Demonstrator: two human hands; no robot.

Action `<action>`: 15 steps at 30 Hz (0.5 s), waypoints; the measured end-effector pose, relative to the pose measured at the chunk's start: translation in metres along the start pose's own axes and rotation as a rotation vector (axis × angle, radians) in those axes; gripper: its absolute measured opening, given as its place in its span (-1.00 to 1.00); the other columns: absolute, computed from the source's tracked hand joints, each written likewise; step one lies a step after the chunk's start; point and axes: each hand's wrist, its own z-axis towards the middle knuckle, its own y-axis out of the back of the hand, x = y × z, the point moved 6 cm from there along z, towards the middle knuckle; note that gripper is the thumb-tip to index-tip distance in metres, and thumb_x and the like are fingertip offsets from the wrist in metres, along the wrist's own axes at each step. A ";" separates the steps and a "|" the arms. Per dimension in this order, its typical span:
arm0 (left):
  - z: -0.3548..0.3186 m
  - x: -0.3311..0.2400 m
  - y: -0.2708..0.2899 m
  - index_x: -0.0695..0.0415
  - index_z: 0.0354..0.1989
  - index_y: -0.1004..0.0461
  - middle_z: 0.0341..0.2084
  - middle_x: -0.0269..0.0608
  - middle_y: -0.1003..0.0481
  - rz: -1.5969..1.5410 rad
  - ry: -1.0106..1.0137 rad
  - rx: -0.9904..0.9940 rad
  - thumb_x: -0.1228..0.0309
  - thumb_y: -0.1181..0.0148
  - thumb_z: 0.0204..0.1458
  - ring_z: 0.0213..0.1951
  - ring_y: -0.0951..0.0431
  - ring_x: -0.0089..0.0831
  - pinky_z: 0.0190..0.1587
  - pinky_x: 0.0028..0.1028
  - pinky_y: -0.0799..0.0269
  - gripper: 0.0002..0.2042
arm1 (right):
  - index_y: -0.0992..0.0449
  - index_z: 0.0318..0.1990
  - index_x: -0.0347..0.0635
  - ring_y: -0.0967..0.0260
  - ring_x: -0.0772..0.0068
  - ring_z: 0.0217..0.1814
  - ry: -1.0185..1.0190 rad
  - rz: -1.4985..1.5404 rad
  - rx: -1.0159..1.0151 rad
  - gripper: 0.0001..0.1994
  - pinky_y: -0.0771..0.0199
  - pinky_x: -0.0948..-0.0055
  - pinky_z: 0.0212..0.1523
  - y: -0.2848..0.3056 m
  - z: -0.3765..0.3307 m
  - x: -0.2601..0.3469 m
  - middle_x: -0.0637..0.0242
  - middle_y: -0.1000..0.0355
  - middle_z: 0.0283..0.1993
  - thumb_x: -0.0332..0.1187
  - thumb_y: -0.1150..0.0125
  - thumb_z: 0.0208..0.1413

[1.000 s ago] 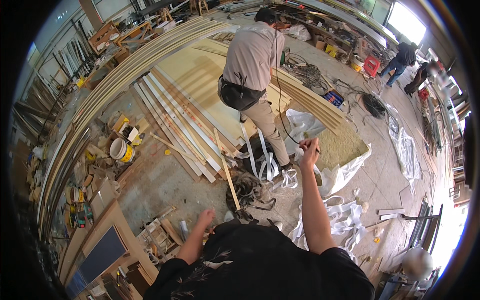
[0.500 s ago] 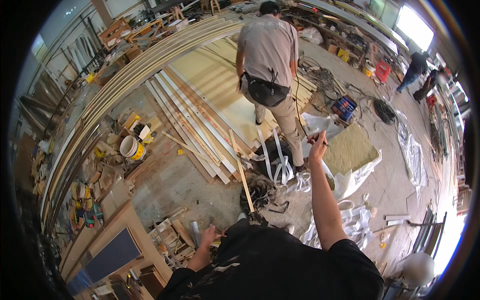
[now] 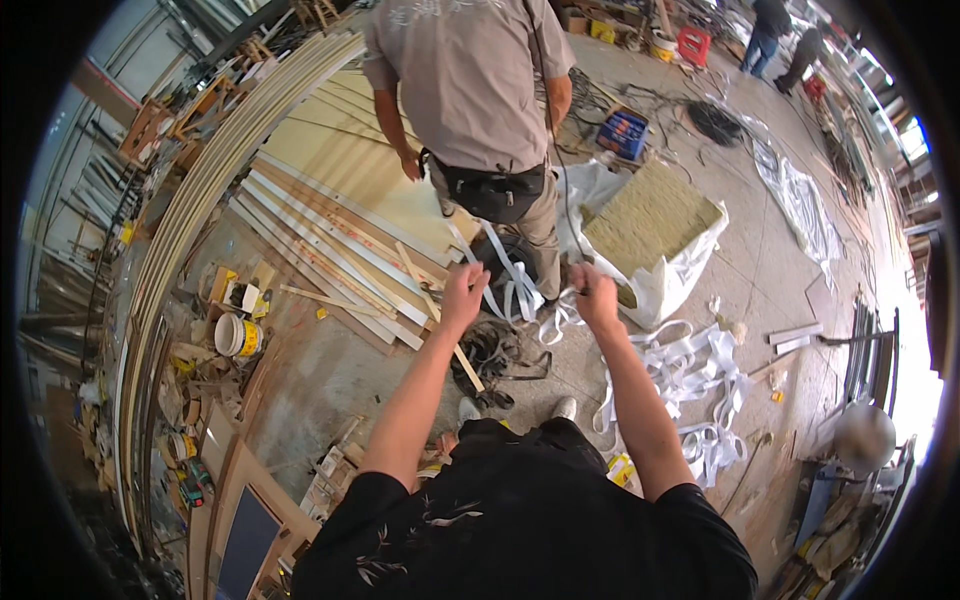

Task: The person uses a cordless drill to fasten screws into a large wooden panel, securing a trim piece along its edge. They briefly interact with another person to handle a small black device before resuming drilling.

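Both my arms reach forward at about waist height of a co-worker [image 3: 470, 90], who stands close in front with their back to me. My left hand [image 3: 465, 297] has its fingers curled in; whether anything is inside them is hidden. My right hand [image 3: 598, 298] is closed, with a small dark bit at its fingertips too small to name. A dark cable [image 3: 563, 170] hangs over the co-worker's shoulder and runs down close to my right hand. The co-worker wears a black waist bag [image 3: 495, 192]. White straps [image 3: 515, 285] lie beyond and between my hands.
Long wooden and white strips [image 3: 320, 245] lie at the left front. A yellowish wool slab [image 3: 655, 215] rests on white plastic wrapping at the right. Tangled white straps [image 3: 690, 380] and a dark strap heap [image 3: 500, 355] lie near my feet. A white bucket [image 3: 238, 335] stands left.
My left hand has risen from low beside my body to the front. My right hand has shifted left. The co-worker is now closer and larger in view.
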 end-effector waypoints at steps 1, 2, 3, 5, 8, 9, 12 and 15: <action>0.021 -0.024 -0.008 0.19 0.05 -0.52 -0.11 -0.01 -0.58 0.179 -0.209 -0.039 0.21 -0.26 0.26 -0.03 -0.54 0.00 0.05 -0.07 -0.43 -0.66 | -0.47 -0.29 -0.24 -0.44 -0.27 -0.35 -0.058 -0.008 0.032 -0.84 -0.42 0.01 -0.30 -0.006 -0.001 -0.012 -0.07 -0.45 -0.43 -0.35 -0.14 0.31; 0.039 -0.048 -0.019 0.21 0.07 -0.49 -0.04 -0.03 -0.56 0.209 -0.287 -0.096 0.27 -0.32 0.19 0.05 -0.49 0.03 0.12 -0.09 -0.40 -0.64 | -0.46 -0.28 -0.23 -0.44 -0.28 -0.31 -0.121 -0.015 0.065 -0.88 -0.42 0.01 -0.28 -0.013 -0.002 -0.025 -0.08 -0.47 -0.39 -0.39 -0.13 0.28; 0.054 -0.063 -0.023 0.19 0.09 -0.48 0.00 0.02 -0.53 0.272 -0.333 -0.145 0.30 -0.30 0.19 0.08 -0.46 0.10 0.14 -0.04 -0.37 -0.64 | -0.47 -0.28 -0.22 -0.45 -0.30 -0.26 -0.132 0.049 0.054 -0.90 -0.42 -0.01 -0.26 -0.022 -0.001 -0.033 -0.09 -0.49 -0.35 -0.41 -0.12 0.26; 0.072 -0.079 -0.043 0.15 0.22 -0.41 0.17 -0.10 -0.43 0.445 -0.376 -0.094 0.35 -0.32 0.16 0.18 -0.40 0.02 0.20 0.00 -0.29 -0.54 | -0.44 -0.23 -0.18 -0.47 -0.34 -0.19 -0.166 0.125 0.018 -0.91 -0.43 -0.12 -0.21 -0.041 0.005 -0.046 -0.10 -0.53 -0.29 -0.37 -0.11 0.29; 0.069 -0.103 -0.082 0.10 0.29 -0.36 0.24 -0.22 -0.35 0.643 -0.477 0.146 0.41 -0.36 0.10 0.25 -0.33 -0.08 0.25 -0.02 -0.21 -0.46 | -0.35 0.00 -0.16 -0.48 -0.39 -0.10 -0.299 0.113 -0.026 -0.80 -0.45 -0.21 -0.15 -0.066 0.013 -0.064 -0.13 -0.54 -0.13 -0.27 -0.09 0.37; 0.067 -0.106 -0.096 0.09 0.30 -0.35 0.26 -0.26 -0.33 0.698 -0.526 0.239 0.43 -0.37 0.09 0.27 -0.31 -0.11 0.26 -0.03 -0.19 -0.43 | -0.26 0.13 -0.21 -0.47 -0.41 -0.05 -0.367 0.108 -0.076 -0.67 -0.47 -0.21 -0.11 -0.070 0.017 -0.073 -0.15 -0.50 0.04 -0.21 -0.08 0.39; 0.064 -0.113 -0.123 0.06 0.31 -0.36 0.24 -0.26 -0.34 0.678 -0.537 0.250 0.47 -0.38 0.04 0.28 -0.31 -0.14 0.28 -0.05 -0.17 -0.40 | -0.27 0.12 -0.24 -0.47 -0.45 -0.03 -0.480 0.136 -0.133 -0.60 -0.49 -0.20 -0.08 -0.085 0.019 -0.089 -0.16 -0.42 0.15 -0.11 -0.12 0.39; 0.068 -0.106 -0.135 0.07 0.24 -0.39 0.21 -0.27 -0.36 0.715 -0.505 0.193 0.45 -0.31 0.08 0.20 -0.37 -0.15 0.18 -0.07 -0.24 -0.50 | -0.32 0.02 -0.25 -0.46 -0.46 -0.12 -0.534 0.163 -0.155 -0.62 -0.47 -0.21 -0.16 -0.097 0.025 -0.079 -0.19 -0.43 0.05 -0.08 -0.13 0.38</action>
